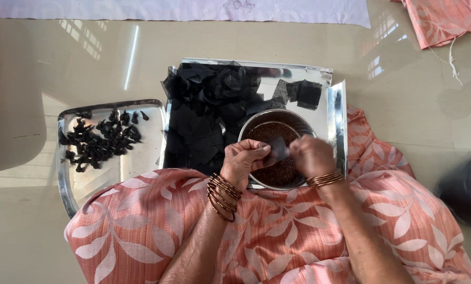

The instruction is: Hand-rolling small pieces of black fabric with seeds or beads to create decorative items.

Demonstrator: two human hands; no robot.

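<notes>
I'm wearing a salmon-pink garment (277,231) w/ a white leaf print, ribbed fabric, draped over lap & knees. Stack of thin copper-brown bangles on my left wrist (224,195), approx. a dozen; fewer, 3 or so, on the right wrist (325,179). Forearms bare, no sleeves

Small dark square of thin black fabric (279,147) pinched between both hands over a round steel bowl of tiny brown seeds (277,135).

Fabric piece: flat-ish, slightly tilted, held up at its edges by left hand (244,160) and right hand (311,155), just above the seeds. Bowl: shiny metal, upright, well filled with reddish-brown grains, sits on a silver tray, near edge hidden by hands.
</notes>
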